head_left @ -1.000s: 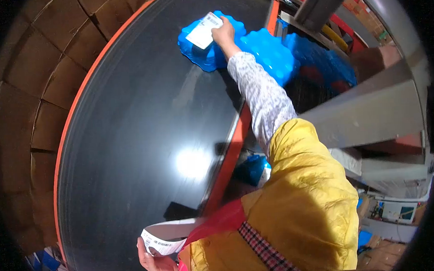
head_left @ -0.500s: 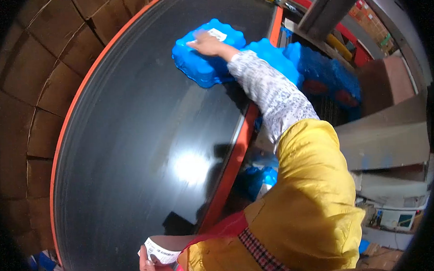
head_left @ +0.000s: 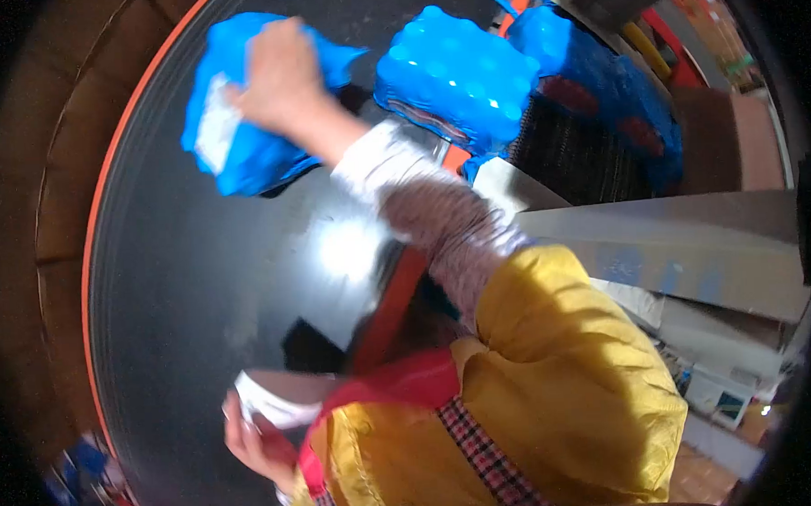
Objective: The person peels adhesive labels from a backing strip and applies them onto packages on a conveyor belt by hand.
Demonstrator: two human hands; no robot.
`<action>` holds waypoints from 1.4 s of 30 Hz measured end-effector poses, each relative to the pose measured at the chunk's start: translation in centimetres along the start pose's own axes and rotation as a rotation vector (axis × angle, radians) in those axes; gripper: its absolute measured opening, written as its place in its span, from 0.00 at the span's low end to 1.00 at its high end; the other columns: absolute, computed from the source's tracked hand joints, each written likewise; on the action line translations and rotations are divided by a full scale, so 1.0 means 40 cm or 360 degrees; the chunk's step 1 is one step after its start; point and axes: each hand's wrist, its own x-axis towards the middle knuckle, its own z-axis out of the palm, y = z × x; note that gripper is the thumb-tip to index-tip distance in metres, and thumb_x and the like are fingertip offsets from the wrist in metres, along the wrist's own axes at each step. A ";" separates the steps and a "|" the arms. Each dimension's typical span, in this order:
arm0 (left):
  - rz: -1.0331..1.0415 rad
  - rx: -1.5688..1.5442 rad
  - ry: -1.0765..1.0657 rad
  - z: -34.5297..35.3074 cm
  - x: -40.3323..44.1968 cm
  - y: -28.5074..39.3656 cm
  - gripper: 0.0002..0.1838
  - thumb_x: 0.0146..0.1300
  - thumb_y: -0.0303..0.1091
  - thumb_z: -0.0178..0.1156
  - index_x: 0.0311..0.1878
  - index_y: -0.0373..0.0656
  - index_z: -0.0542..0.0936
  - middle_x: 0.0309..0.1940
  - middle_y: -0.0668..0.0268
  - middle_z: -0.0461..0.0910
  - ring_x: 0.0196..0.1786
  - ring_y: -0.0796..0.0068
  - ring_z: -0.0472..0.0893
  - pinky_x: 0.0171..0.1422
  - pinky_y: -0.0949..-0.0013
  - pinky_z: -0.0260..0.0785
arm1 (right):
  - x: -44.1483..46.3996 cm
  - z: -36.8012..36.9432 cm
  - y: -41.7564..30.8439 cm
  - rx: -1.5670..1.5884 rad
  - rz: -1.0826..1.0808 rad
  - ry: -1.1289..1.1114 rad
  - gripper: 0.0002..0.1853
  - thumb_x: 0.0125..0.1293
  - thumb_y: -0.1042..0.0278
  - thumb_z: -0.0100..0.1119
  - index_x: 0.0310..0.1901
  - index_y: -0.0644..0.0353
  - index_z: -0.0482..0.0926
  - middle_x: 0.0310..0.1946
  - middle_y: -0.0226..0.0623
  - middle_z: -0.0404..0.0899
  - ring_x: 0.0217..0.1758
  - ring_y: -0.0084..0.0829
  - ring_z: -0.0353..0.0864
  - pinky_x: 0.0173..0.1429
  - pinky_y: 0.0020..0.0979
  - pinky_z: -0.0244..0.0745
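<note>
My right hand (head_left: pixel 282 77) lies blurred over a blue plastic-wrapped pack (head_left: pixel 261 162) near the conveyor belt (head_left: pixel 181 290)'s left edge; I cannot tell if it grips. My left hand (head_left: pixel 254 445) holds a curled label strip (head_left: pixel 281 401). Uneven pressure could crease the pack's white sticker (head_left: pixel 217 130).

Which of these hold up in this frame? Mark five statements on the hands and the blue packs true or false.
1. The right hand is on a blue pack. True.
2. The left hand is empty. False: it holds white paper.
3. A white label lies on the pack under the right hand. True.
4. The right upper sleeve is green. False: it is yellow.
5. Every blue pack in view is under a hand. False: a second blue pack has no hand on it.
</note>
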 end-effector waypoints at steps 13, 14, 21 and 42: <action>0.0134 0.0112 0.0153 -0.187 -0.167 0.049 0.26 0.61 0.33 0.54 0.60 0.27 0.68 0.50 0.55 0.75 0.48 0.74 0.76 0.50 0.76 0.68 | 0.051 0.182 -0.044 0.0861 -0.0282 -0.0122 0.24 0.61 0.53 0.54 0.55 0.57 0.74 0.54 0.49 0.73 0.59 0.47 0.71 0.62 0.41 0.65; 0.0049 0.0032 0.0154 -0.206 -0.169 0.024 0.28 0.60 0.34 0.54 0.61 0.27 0.67 0.49 0.56 0.75 0.47 0.75 0.76 0.48 0.76 0.67 | 0.026 0.260 0.058 0.0701 -0.0118 -0.0158 0.26 0.62 0.52 0.52 0.59 0.59 0.70 0.56 0.55 0.71 0.62 0.47 0.68 0.63 0.39 0.65; 0.0172 0.0358 -0.0163 -0.246 -0.141 0.050 0.31 0.57 0.18 0.52 0.66 0.34 0.61 0.58 0.53 0.70 0.58 0.69 0.71 0.64 0.69 0.58 | -0.317 -0.314 -0.401 0.1133 -0.0369 -0.1267 0.35 0.56 0.47 0.60 0.59 0.65 0.67 0.57 0.51 0.68 0.60 0.48 0.67 0.62 0.43 0.63; -0.0533 0.0444 -0.0529 -0.005 0.030 0.030 0.08 0.61 0.27 0.57 0.36 0.31 0.80 0.27 0.69 0.79 0.31 0.83 0.77 0.33 0.79 0.68 | -0.584 -0.384 -0.284 0.1665 -0.0302 -0.0654 0.06 0.53 0.74 0.58 0.32 0.61 0.81 0.33 0.36 0.75 0.39 0.35 0.76 0.40 0.30 0.72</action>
